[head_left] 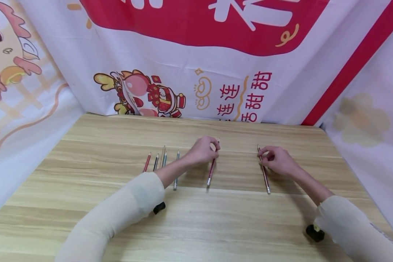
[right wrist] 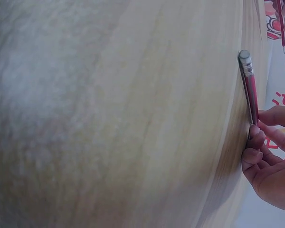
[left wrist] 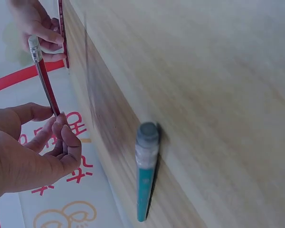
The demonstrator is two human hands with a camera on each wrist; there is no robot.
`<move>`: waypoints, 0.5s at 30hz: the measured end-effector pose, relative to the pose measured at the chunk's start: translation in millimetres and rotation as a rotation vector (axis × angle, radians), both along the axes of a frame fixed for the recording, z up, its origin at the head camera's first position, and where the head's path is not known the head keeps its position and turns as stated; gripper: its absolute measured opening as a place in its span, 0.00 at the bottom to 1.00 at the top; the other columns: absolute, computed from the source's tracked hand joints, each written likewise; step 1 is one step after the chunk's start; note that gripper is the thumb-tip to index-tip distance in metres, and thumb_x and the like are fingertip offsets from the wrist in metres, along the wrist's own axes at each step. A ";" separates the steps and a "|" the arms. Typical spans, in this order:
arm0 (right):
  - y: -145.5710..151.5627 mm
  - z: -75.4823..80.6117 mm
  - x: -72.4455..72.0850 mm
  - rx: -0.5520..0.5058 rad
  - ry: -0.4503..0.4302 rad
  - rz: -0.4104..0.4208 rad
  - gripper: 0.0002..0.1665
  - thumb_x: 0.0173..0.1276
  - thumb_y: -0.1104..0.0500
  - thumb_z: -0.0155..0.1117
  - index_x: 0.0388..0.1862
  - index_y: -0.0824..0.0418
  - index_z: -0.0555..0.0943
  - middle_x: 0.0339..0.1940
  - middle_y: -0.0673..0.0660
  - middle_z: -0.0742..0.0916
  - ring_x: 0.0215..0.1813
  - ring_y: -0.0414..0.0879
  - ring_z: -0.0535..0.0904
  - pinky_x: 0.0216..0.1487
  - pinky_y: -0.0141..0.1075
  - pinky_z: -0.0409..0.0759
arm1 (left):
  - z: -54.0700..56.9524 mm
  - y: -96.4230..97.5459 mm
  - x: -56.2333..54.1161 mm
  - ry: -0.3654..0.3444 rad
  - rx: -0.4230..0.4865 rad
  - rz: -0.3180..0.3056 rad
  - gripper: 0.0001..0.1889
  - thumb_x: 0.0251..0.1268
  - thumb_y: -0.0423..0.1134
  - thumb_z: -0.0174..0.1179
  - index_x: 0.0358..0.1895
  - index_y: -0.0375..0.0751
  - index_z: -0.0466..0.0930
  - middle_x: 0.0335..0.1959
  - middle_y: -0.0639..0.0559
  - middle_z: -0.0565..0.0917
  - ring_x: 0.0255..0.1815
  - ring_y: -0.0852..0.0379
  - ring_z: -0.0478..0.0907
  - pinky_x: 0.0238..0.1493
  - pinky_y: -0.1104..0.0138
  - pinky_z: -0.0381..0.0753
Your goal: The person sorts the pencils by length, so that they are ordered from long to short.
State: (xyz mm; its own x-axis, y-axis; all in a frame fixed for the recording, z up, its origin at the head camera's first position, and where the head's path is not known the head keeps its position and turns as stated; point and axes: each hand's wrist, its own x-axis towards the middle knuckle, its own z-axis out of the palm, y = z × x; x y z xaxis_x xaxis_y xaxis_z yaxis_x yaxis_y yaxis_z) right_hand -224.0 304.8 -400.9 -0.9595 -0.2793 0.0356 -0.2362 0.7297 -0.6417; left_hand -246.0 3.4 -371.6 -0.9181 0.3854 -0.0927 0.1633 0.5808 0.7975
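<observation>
Between the thumb and fingers of my left hand (head_left: 203,150) is a dark red pencil (head_left: 211,171), pinched near its middle. Its white eraser end points toward me, and in the left wrist view this pencil (left wrist: 46,83) stands off the tabletop. My right hand (head_left: 279,160) pinches a second dark red pencil (head_left: 265,176) toward its tip, eraser end near me. In the right wrist view that pencil (right wrist: 250,85) lies close along the table surface. A teal pencil (head_left: 176,171) with an eraser lies left of my left hand, partly behind the forearm.
Further left, a red pencil (head_left: 147,162), a dark blue pencil (head_left: 155,162) and others lie side by side, lower ends hidden by my sleeve. The wooden table (head_left: 235,225) meets a printed cloth (head_left: 170,51) at the back. Small black objects show beside both sleeves.
</observation>
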 end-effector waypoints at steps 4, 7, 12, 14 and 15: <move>0.2 -0.6 0.2 -0.005 0.013 0.009 0.12 0.64 0.71 0.71 0.46 0.69 0.84 0.28 0.55 0.86 0.31 0.45 0.78 0.28 0.30 0.75 | -0.3 3.6 0.6 -0.004 0.012 -0.007 0.11 0.62 0.23 0.65 0.47 0.31 0.85 0.51 0.39 0.84 0.23 0.62 0.72 0.21 0.76 0.70; 0.2 -0.8 0.6 -0.012 0.014 0.008 0.12 0.63 0.71 0.71 0.46 0.70 0.84 0.27 0.55 0.85 0.31 0.45 0.78 0.28 0.30 0.75 | -0.9 7.1 1.2 -0.018 0.024 -0.011 0.11 0.62 0.23 0.65 0.48 0.31 0.85 0.52 0.39 0.84 0.23 0.62 0.72 0.21 0.76 0.70; -0.3 0.0 1.6 -0.017 0.007 -0.001 0.12 0.64 0.70 0.72 0.46 0.70 0.84 0.28 0.56 0.85 0.31 0.45 0.78 0.27 0.30 0.75 | -2.4 14.3 1.9 -0.044 0.033 -0.018 0.11 0.63 0.23 0.65 0.49 0.32 0.84 0.51 0.40 0.84 0.24 0.61 0.73 0.22 0.75 0.71; -0.2 0.1 1.7 -0.019 0.007 -0.002 0.12 0.64 0.70 0.72 0.46 0.70 0.84 0.28 0.56 0.85 0.31 0.45 0.78 0.27 0.30 0.75 | -3.3 17.1 1.7 -0.051 0.042 -0.023 0.12 0.63 0.23 0.65 0.49 0.32 0.84 0.51 0.40 0.84 0.23 0.61 0.73 0.21 0.75 0.71; -0.1 0.1 1.7 -0.021 0.007 -0.002 0.12 0.64 0.70 0.72 0.47 0.70 0.84 0.27 0.56 0.86 0.30 0.44 0.78 0.28 0.30 0.75 | -4.0 18.6 1.4 -0.052 0.049 -0.027 0.11 0.63 0.23 0.65 0.49 0.32 0.84 0.52 0.40 0.84 0.23 0.61 0.73 0.21 0.75 0.71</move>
